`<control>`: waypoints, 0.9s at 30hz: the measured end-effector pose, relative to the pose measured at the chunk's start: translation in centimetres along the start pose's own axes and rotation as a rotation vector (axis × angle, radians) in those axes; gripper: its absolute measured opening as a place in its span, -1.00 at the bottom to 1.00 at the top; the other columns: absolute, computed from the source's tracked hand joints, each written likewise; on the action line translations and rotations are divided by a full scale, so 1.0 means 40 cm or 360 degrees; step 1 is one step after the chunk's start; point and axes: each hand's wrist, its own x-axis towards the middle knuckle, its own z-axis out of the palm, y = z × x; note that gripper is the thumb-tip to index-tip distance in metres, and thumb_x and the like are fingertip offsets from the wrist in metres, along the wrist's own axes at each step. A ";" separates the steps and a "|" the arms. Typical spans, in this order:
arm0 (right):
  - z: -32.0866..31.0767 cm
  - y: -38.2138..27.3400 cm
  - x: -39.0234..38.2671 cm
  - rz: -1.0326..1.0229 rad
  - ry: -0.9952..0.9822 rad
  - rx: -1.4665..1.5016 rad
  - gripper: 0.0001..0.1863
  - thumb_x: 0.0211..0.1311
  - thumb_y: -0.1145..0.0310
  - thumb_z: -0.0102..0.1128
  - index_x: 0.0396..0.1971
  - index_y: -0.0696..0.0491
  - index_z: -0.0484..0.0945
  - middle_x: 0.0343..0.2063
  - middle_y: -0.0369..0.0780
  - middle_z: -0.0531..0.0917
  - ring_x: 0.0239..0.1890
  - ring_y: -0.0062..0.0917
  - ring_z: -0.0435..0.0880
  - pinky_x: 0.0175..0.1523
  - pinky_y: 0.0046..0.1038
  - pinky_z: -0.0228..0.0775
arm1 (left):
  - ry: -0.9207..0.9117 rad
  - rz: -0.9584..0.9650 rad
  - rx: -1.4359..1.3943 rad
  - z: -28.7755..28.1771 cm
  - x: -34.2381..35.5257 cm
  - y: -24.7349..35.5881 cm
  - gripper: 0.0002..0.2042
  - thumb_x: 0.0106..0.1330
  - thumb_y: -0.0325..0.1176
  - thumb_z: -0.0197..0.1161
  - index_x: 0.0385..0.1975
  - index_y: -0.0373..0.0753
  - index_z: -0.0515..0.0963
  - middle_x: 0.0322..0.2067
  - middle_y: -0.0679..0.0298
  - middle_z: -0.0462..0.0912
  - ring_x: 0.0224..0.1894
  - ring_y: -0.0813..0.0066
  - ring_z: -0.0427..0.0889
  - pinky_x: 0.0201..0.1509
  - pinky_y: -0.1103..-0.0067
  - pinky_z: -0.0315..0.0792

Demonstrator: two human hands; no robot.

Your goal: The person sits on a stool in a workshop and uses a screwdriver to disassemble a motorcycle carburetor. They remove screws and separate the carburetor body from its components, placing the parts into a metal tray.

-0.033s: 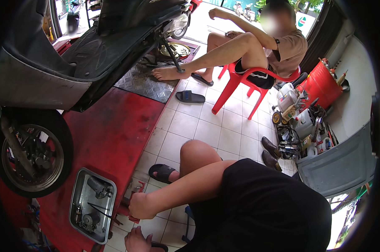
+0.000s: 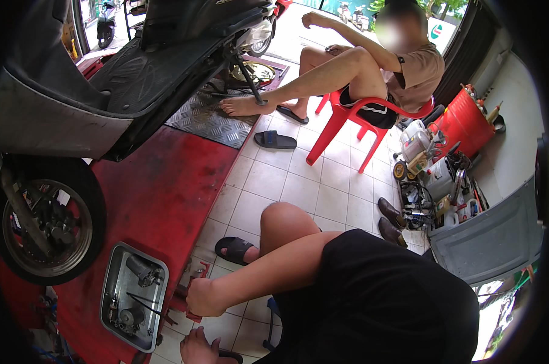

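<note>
My right hand [image 2: 205, 298] is curled closed beside the red metal bracket [image 2: 196, 316] at the edge of the red lift platform [image 2: 159, 176]. What lies inside its fingers is hidden from above. Just below it, at the lower edge, my left hand [image 2: 198, 347] shows with its thumb apart from the fingers, and nothing is visible in it. To the left of both hands a metal tray [image 2: 106, 297] rests on the platform. It holds a dark cylindrical motor-like part [image 2: 142, 271], a round metal part [image 2: 130, 316] and a thin dark rod [image 2: 145, 304].
A scooter [image 2: 128, 85] stands on the platform, its front wheel [image 2: 47, 224] left of the tray. A person [image 2: 417, 73] sits on a red plastic chair [image 2: 326, 130], one bare foot on the platform. Slippers [image 2: 275, 140], brown shoes [image 2: 391, 219], bottles and a red drum [image 2: 462, 124] stand on the right.
</note>
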 end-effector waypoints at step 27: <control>-0.050 -0.011 -0.046 -0.0125 0.0083 0.0024 -0.61 0.11 0.14 0.29 -0.22 0.16 0.56 -0.32 -0.10 0.69 -0.22 -0.21 0.70 -0.03 -0.14 0.52 | -0.0023 -0.0275 -0.0194 -0.024 -0.020 0.022 -0.53 0.18 -0.16 0.34 -0.01 -0.34 0.47 -0.09 0.08 0.56 0.02 0.18 0.57 0.13 0.27 0.36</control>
